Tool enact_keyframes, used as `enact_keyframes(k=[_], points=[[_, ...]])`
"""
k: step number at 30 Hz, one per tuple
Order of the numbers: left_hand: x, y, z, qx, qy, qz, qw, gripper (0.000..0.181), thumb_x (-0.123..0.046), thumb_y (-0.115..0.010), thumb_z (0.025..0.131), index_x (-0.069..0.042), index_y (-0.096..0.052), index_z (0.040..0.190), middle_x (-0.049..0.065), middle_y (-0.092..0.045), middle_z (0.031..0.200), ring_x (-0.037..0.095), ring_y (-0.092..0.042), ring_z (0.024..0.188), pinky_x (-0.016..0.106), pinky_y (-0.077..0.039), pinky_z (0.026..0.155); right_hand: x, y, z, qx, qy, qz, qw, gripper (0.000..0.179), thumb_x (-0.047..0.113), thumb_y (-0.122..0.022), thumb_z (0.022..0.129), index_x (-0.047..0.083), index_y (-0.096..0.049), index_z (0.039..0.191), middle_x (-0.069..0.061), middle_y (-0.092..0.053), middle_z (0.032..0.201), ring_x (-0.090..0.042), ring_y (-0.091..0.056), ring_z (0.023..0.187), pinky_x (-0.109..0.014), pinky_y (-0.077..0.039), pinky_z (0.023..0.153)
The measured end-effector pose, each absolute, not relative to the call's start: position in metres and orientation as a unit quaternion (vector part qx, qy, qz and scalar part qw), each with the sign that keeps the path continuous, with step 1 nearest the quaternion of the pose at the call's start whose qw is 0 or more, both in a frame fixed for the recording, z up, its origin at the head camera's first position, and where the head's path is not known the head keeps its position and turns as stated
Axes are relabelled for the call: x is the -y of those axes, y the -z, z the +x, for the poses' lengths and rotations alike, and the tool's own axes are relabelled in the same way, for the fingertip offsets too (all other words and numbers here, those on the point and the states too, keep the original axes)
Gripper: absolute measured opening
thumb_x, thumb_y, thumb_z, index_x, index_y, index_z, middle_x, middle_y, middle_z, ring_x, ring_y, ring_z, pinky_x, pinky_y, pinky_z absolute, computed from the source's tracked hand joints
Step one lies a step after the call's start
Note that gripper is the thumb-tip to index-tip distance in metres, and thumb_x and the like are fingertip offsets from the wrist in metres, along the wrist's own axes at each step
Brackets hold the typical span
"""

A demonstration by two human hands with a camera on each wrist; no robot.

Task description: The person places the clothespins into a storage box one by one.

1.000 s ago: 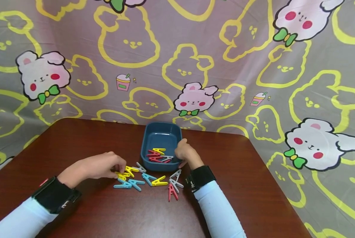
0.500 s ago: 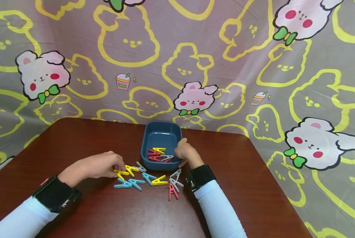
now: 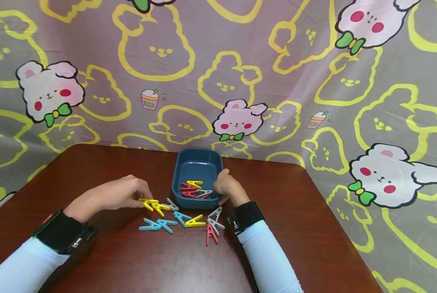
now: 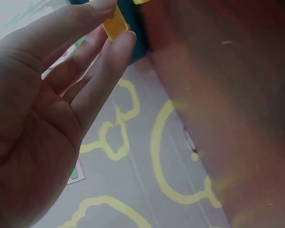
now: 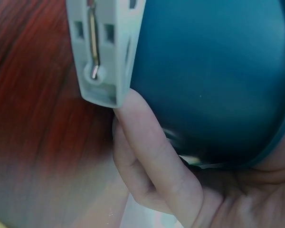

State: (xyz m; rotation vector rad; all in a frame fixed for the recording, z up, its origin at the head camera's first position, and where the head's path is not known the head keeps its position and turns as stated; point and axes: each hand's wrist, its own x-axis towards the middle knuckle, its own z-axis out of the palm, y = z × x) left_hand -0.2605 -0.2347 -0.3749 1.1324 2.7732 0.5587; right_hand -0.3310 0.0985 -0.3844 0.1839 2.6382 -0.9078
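My left hand (image 3: 121, 193) pinches a yellow clothespin (image 3: 148, 203) between thumb and fingertips, left of the bin. Up close in the left wrist view, one end of that clothespin (image 4: 116, 26) shows between the fingertips. Just beside it lies another yellow clothespin (image 3: 161, 209). The dark blue bin (image 3: 196, 203) stands on the table, with yellow, red and grey clothespins near its front end. Gripping the bin's right side is my right hand (image 3: 228, 185). In the right wrist view its fingers lie along the outer wall, near a grey clothespin (image 5: 102, 57).
In front of the bin on the brown table (image 3: 159, 264) are scattered several clothespins: light blue (image 3: 166, 225), yellow (image 3: 195, 221), grey (image 3: 215, 224) and red (image 3: 211, 235). A patterned cloth (image 3: 189, 93) hangs behind the table's far edge.
My left hand has lifted the pinched yellow clothespin slightly up and away from the light blue ones, beside the other yellow one. My right hand keeps its place on the bin.
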Motion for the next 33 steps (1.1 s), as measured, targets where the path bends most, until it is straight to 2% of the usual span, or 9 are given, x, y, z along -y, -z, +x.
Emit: enact_keyframes(k=[6,12,17,23,28,33], points=[[0.218,0.358,-0.274,-0.911,-0.185,0.369,0.021,0.024,-0.009,-0.088,0.089,-0.015,-0.085,0.112,-0.007,-0.079,0.102,0.006,-0.066,0.088,0.032,-0.064,0.080,-0.101,0.387,-0.331,-0.929,0.323,0.063,0.170,0.071,0.011,-0.038,0.115,-0.002,0.003,0.172,-0.041,-0.031,0.169,-0.040,-0.082,0.077,-0.041,-0.067,0.067],[0.190,0.345,-0.299,-0.919,-0.192,0.345,-0.004,0.022,-0.011,-0.087,0.091,-0.014,-0.085,0.113,-0.003,-0.081,0.103,0.010,-0.068,0.090,0.033,-0.063,0.081,-0.101,0.389,-0.332,-0.928,0.324,0.066,0.173,0.070,0.011,-0.038,0.115,-0.002,0.002,0.171,-0.038,-0.028,0.172,-0.037,-0.081,0.070,-0.039,-0.066,0.064],[0.162,0.343,-0.323,-0.922,-0.196,0.333,-0.014,0.019,-0.010,-0.084,0.095,-0.010,-0.085,0.114,0.002,-0.081,0.102,0.013,-0.069,0.088,0.032,-0.061,0.081,-0.102,0.390,-0.332,-0.929,0.324,0.067,0.164,0.072,0.011,-0.039,0.115,-0.002,0.003,0.172,-0.040,-0.032,0.170,-0.039,-0.081,0.072,-0.041,-0.066,0.064],[0.130,0.351,-0.339,-0.938,-0.166,0.303,-0.018,0.019,-0.008,-0.081,0.097,-0.005,-0.084,0.116,0.009,-0.083,0.107,0.020,-0.074,0.091,0.037,-0.065,0.085,-0.100,0.390,-0.332,-0.930,0.322,0.068,0.166,0.073,0.012,-0.039,0.115,-0.001,0.004,0.172,-0.040,-0.038,0.166,-0.035,-0.080,0.065,-0.041,-0.066,0.062],[0.113,0.360,-0.346,-0.950,-0.129,0.285,-0.010,0.021,-0.010,-0.080,0.098,-0.006,-0.083,0.118,0.010,-0.083,0.113,0.023,-0.077,0.099,0.040,-0.066,0.093,-0.098,0.389,-0.332,-0.928,0.325,0.067,0.167,0.073,0.011,-0.038,0.115,-0.001,0.005,0.172,-0.042,-0.041,0.163,-0.038,-0.081,0.070,-0.042,-0.066,0.063],[0.101,0.369,-0.353,-0.951,-0.100,0.292,-0.012,0.018,-0.011,-0.080,0.098,-0.008,-0.084,0.115,0.009,-0.083,0.110,0.023,-0.077,0.096,0.040,-0.065,0.091,-0.097,0.388,-0.330,-0.926,0.334,0.075,0.158,0.072,0.010,-0.039,0.114,-0.003,0.004,0.170,-0.045,-0.047,0.156,-0.041,-0.081,0.076,-0.042,-0.066,0.064]])
